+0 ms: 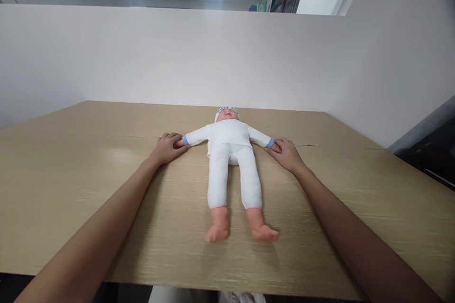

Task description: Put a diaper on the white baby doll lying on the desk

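A baby doll (232, 135) lies on its back on the wooden table, its head away from me and its bare feet towards me. It wears a white top, white trousers and a white cap (220, 114) with dark lettering. Both doll arms are stretched out sideways, with blue cuffs at the wrists. My left hand (168, 147) is closed round the doll's hand on the left side. On the right, my right hand (285, 153) holds the doll's other hand by its fingers. Both of my hands rest low, close to the tabletop.
The broad wooden table (88, 170) reaches back to a white partition wall (177, 57). A dark, black-faced object (432, 156) stands beyond the table's right edge. The table's front edge runs along the bottom of the view.
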A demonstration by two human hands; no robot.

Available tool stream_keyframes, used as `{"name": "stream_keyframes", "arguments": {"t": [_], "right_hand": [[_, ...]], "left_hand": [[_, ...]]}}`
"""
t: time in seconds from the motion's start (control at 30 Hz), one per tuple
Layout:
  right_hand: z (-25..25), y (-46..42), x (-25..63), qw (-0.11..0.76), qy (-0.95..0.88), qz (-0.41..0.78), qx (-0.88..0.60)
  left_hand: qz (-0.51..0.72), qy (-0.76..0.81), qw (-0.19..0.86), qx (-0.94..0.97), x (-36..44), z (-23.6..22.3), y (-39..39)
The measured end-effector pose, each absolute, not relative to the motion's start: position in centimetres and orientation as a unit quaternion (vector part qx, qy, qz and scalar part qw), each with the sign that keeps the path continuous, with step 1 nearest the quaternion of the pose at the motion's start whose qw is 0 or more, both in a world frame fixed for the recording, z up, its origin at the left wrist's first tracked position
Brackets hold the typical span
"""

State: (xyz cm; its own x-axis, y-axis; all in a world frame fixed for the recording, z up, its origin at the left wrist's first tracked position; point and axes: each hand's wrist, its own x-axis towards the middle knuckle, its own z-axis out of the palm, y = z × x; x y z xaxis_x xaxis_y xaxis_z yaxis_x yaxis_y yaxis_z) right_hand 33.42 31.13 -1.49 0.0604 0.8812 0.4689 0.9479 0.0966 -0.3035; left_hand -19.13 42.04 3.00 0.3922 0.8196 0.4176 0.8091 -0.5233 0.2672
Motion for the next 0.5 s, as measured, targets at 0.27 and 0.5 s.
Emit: {"name": "stream_keyframes", "arguments": {"t": [0.27,0.5], "right_hand": [[-1.4,31.0,33.3,0.299,-0.672,-0.056,-0.675],[-2.2,29.3,32.1,0.297,-0.573,-0.086,-0.759]], "left_hand": [[0.257,0.494,0.016,0.83,-19.1,2.8,42.2],[0.25,0.514,0.03,0.82,-19.0,3.0,40.3]]}}
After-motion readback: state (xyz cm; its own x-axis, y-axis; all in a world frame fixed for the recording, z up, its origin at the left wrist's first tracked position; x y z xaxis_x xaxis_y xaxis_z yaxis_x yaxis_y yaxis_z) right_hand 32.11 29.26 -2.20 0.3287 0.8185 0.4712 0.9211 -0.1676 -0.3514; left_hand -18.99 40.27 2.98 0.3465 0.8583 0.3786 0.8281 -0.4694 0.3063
